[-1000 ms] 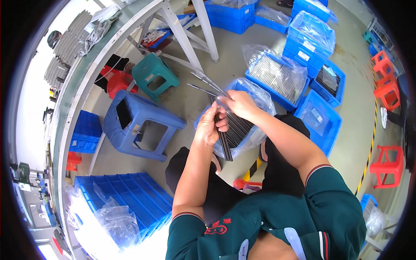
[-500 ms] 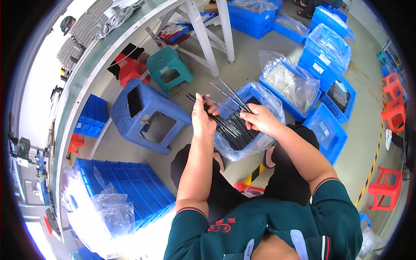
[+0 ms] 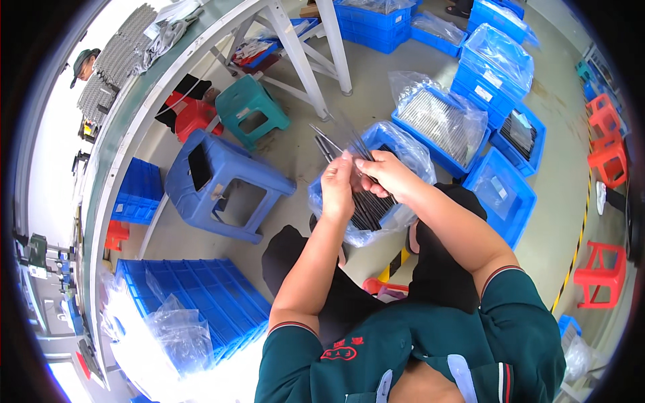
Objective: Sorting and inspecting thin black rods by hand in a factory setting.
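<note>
Several slim dark rods (image 3: 327, 149) stick up from my left hand (image 3: 338, 185), whose fingers are closed round them. My right hand (image 3: 386, 174) is closed on another few dark rods (image 3: 363, 146), their upper ends smeared by motion. The two hands are close together, fingertips nearly touching, above a blue bin lined with a clear plastic bag (image 3: 418, 160). More dark rods (image 3: 368, 211) lie side by side in that bin, partly hidden by my hands.
Left stands a blue stool (image 3: 248, 171) with a black phone (image 3: 199, 168) on it, beside a green stool (image 3: 248, 107) and a workbench (image 3: 127, 154). A bin of silvery rods (image 3: 437, 124) and other blue bins (image 3: 500, 195) are at right. Stacked blue crates (image 3: 195, 289) stand lower left.
My hands have come together, the left moving right and the right slightly left. The rods in both hands now point more upward. The view has shifted slightly.
</note>
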Demonstrator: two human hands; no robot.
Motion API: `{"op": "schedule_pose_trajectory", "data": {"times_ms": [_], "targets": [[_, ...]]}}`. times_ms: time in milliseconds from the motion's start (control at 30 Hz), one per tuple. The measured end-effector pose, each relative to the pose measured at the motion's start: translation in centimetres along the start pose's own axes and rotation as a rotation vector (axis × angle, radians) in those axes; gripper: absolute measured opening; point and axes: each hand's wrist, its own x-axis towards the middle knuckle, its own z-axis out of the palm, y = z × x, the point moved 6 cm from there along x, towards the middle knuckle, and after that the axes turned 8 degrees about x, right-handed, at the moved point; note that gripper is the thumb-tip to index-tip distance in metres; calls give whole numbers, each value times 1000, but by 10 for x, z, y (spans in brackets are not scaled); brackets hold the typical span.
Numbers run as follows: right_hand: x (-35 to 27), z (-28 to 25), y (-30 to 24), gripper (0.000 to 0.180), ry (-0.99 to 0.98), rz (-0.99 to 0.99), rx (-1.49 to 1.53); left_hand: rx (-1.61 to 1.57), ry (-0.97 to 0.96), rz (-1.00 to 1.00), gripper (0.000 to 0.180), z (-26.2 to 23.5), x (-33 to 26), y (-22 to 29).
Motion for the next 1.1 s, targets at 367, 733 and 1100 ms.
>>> {"op": "schedule_pose_trajectory", "data": {"times_ms": [367, 733, 1100], "targets": [[10, -26, -20, 24, 70, -152, 76, -90, -32, -161, 31, -3, -3, 0], [37, -105, -55, 26, 454, -398, 249, -46, -512, -445, 36, 29, -34, -19], [22, -38, -13, 28, 151, -131, -5, -250, -413, -424, 36, 3, -13, -16]]}}
